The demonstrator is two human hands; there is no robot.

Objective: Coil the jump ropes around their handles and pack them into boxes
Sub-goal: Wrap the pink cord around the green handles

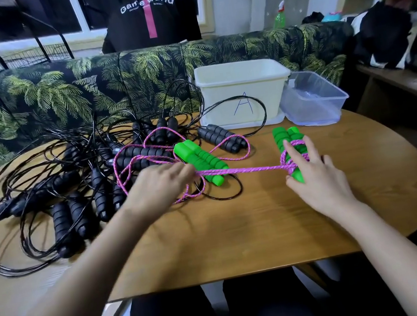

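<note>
Now left hand (162, 186) pinched pink rope (245, 169) taut; right hand (317, 172), fingers (292, 153) flat, pressed green handles (285, 135) beneath it.

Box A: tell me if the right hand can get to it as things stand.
Probably yes. Box A stands open-topped just beyond the right hand, with nothing tall between. But that hand is pressing the green handles while the rope is pulled taut, so it would have to let go first.
</note>
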